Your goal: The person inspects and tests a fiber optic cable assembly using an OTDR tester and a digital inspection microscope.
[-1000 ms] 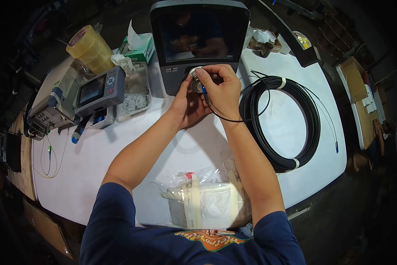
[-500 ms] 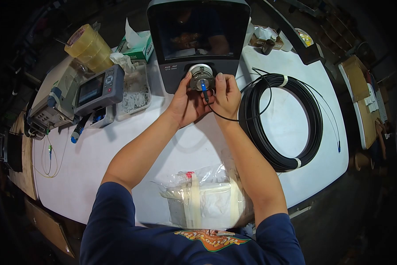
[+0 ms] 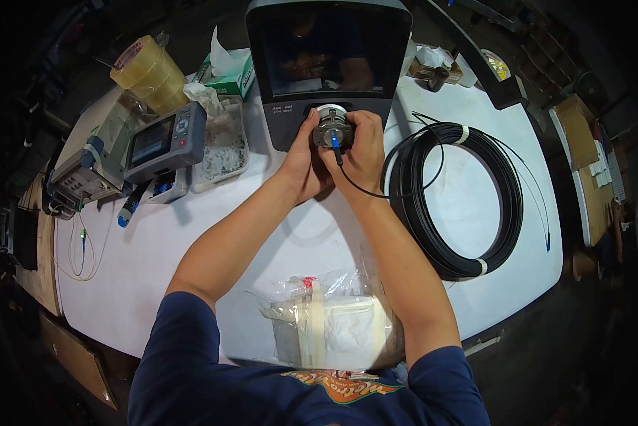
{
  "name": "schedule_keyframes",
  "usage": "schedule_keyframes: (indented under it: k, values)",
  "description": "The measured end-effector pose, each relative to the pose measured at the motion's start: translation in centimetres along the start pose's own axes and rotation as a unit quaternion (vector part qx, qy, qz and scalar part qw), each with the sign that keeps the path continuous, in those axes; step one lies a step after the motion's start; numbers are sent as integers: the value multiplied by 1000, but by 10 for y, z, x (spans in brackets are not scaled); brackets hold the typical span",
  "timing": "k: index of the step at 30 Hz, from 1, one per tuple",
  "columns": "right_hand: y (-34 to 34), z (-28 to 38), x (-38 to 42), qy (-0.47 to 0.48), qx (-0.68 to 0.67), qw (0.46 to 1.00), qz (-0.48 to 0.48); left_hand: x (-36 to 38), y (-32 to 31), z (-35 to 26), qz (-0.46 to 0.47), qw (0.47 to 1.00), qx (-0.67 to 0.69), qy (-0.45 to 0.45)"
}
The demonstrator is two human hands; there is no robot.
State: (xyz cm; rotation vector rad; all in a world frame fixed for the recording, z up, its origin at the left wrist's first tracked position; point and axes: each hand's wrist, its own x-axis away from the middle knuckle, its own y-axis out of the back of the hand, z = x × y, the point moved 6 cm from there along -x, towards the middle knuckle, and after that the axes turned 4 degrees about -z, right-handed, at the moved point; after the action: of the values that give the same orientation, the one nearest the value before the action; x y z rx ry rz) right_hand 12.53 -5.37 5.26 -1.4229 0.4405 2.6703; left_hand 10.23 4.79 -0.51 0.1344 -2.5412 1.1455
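My left hand (image 3: 305,167) and my right hand (image 3: 364,150) close around the two sides of a round metal fitting (image 3: 331,133). This fitting sits on the front of a dark inspection monitor (image 3: 283,124) with a large black screen. Into its middle goes a fiber connector (image 3: 335,140) with a blue body and a black boot. From the boot a black cable (image 3: 365,190) curves right, beneath my right wrist, to a thick coil of black cable (image 3: 507,192). Fingers behind the fitting are partly hidden.
Left of the monitor stand a handheld tester (image 3: 164,142), a plastic tub of scraps (image 3: 223,153), tape rolls (image 3: 149,74) and a tissue box (image 3: 230,74). A clear plastic bag (image 3: 333,319) with white contents lies near my body. Another blue-tipped cable end (image 3: 547,243) rests at right.
My right hand has shifted its fingers further around the fitting's side, and the left fingers below it no longer show. The whole view has shifted slightly. The connector stays in the fitting.
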Motion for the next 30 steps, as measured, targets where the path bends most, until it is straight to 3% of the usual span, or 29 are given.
schedule_keyframes:
  k: [2,8,16,30]
  values:
    - [4,5,-2,46,9,999,-10,0,1,-1,8,1000,4,-1]
    - [6,5,-3,70,1,997,-13,1,1,2,28,999,21,-5]
    - [8,3,-3,74,4,997,11,6,-4,2,69,996,49,-4]
    - [2,5,-1,25,14,1000,10,1,2,4,24,999,27,0]
